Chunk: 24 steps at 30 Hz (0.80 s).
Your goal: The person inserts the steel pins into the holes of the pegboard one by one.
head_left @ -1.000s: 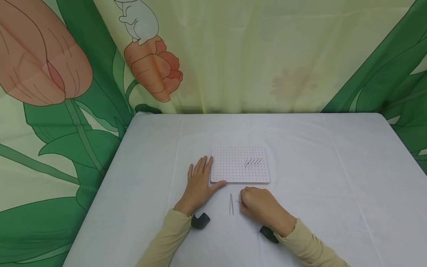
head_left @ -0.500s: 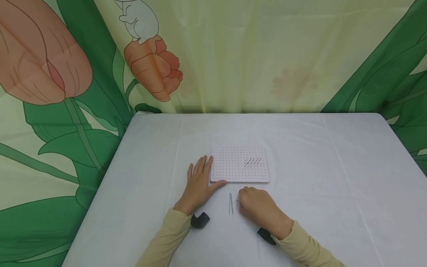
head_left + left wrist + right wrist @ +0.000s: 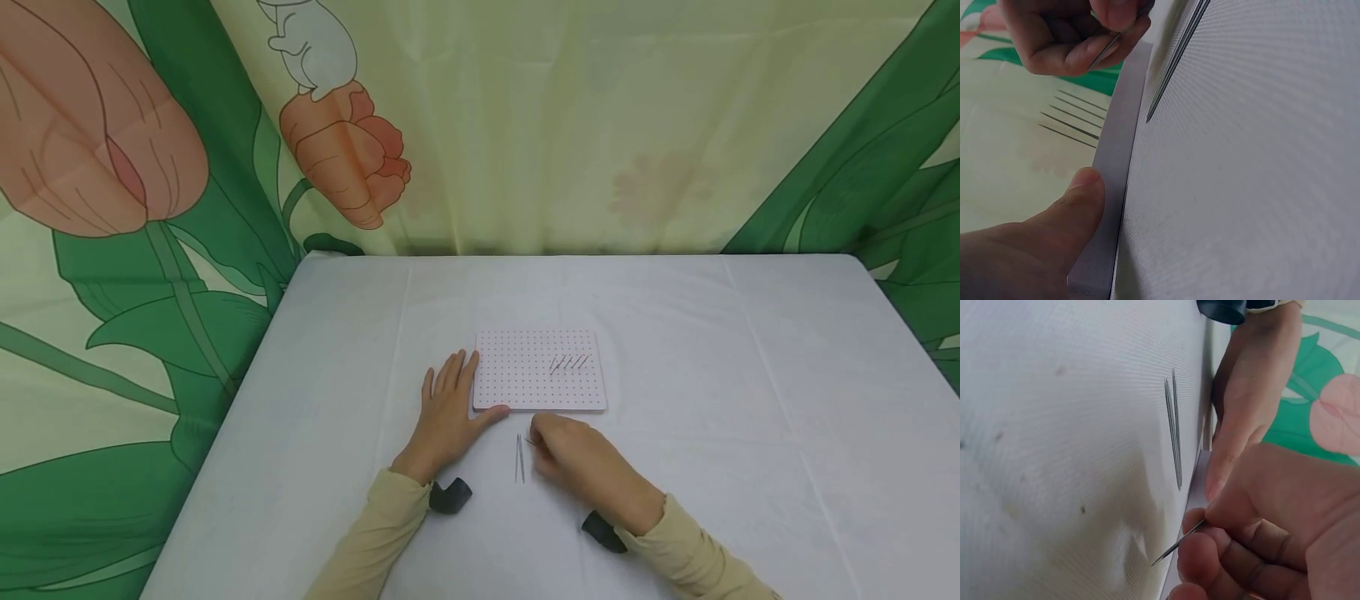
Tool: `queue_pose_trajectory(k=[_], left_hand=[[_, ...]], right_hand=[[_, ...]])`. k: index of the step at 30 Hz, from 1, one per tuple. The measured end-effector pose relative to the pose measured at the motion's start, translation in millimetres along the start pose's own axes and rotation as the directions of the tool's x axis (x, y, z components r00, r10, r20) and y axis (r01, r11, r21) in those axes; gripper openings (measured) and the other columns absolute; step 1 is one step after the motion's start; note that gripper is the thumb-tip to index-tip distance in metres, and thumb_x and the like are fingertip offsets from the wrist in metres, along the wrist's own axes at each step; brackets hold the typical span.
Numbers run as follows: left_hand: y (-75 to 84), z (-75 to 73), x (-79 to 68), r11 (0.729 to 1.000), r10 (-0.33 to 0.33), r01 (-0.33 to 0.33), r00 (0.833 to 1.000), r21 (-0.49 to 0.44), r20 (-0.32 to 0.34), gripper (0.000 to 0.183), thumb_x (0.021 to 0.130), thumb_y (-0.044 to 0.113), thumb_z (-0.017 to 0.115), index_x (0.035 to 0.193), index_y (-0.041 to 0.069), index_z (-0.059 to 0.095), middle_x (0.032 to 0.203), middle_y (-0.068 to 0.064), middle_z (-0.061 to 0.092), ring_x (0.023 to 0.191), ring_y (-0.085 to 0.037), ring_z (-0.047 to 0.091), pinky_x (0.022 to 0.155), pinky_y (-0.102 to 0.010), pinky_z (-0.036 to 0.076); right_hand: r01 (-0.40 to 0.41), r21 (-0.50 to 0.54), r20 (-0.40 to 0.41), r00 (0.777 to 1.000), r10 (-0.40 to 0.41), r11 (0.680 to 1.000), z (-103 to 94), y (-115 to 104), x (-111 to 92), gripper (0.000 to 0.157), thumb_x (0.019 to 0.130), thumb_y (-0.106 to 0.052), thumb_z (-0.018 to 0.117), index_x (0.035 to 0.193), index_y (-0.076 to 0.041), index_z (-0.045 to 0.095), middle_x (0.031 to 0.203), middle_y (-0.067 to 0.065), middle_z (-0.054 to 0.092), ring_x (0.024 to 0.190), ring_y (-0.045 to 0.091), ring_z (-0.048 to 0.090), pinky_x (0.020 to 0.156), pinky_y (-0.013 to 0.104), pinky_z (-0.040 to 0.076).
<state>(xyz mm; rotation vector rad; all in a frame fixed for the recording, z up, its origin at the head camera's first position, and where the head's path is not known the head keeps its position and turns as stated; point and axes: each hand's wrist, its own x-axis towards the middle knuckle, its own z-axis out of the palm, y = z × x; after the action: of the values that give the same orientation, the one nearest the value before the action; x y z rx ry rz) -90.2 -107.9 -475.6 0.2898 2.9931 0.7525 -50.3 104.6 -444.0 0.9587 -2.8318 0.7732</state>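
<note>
My right hand (image 3: 588, 462) pinches a thin metal needle (image 3: 1175, 545) between thumb and fingers, just in front of the board's near edge. The needle's pointed tip sticks out past the fingertips. My left hand (image 3: 446, 412) lies spread at the left side of a white board with rows of small holes (image 3: 513, 375). Its fingertips are at the left edge, and its thumb (image 3: 1082, 197) rests against the front edge. Several needles (image 3: 570, 364) stand slanted in a row in the board's right half. Two more needles (image 3: 1174, 431) lie side by side on the cloth between the hands.
A white cloth covers the table (image 3: 712, 358). Behind it hangs a curtain (image 3: 525, 125) printed with leaves, a tulip and a carrot. Black wrist camera mounts (image 3: 450, 496) sit at both wrists, near the sleeve cuffs.
The right hand has shifted slightly left and toward the board, and its fingers have turned the needle to a new slant. The left hand, board and lying needles have not moved.
</note>
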Motion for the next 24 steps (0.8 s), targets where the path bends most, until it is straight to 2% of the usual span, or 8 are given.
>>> queue_pose_trajectory(k=[7, 19, 24], left_hand=[[0.3, 0.5, -0.1, 1.000, -0.001, 0.001, 1.000, 0.001, -0.003, 0.096, 0.087, 0.061, 0.064, 0.158, 0.011, 0.024, 0.163, -0.013, 0.023, 0.152, -0.029, 0.017, 0.122, -0.057, 0.003], [0.4, 0.2, -0.7, 1.000, -0.004, 0.004, 1.000, -0.011, 0.007, 0.096, 0.088, 0.062, 0.063, 0.159, 0.011, 0.022, 0.164, -0.013, 0.022, 0.153, -0.029, 0.015, 0.122, -0.056, 0.002], [0.1, 0.5, -0.8, 1.000, 0.003, -0.003, 1.000, -0.014, 0.002, 0.096, 0.088, 0.062, 0.063, 0.158, 0.011, 0.022, 0.164, -0.013, 0.022, 0.153, -0.029, 0.015, 0.122, -0.056, 0.002]], right_hand=[[-0.022, 0.019, -0.043, 0.999, 0.023, 1.000, -2.6, 2.8, -0.1, 0.014, 0.080, 0.002, 0.072, 0.090, -0.007, 0.067, 0.080, -0.005, 0.064, 0.071, 0.004, 0.055, 0.064, 0.021, 0.051], [-0.081, 0.110, -0.138, 0.986, 0.096, 0.991, -11.9, 7.6, -0.5, 0.015, 0.078, 0.001, 0.076, 0.083, -0.012, 0.071, 0.078, -0.006, 0.069, 0.068, 0.002, 0.060, 0.061, 0.017, 0.052], [-0.065, 0.140, -0.198, 0.976, 0.093, 0.988, -14.5, 11.0, -0.6, 0.018, 0.076, 0.003, 0.076, 0.081, -0.014, 0.071, 0.078, -0.007, 0.071, 0.068, 0.005, 0.063, 0.062, 0.020, 0.054]])
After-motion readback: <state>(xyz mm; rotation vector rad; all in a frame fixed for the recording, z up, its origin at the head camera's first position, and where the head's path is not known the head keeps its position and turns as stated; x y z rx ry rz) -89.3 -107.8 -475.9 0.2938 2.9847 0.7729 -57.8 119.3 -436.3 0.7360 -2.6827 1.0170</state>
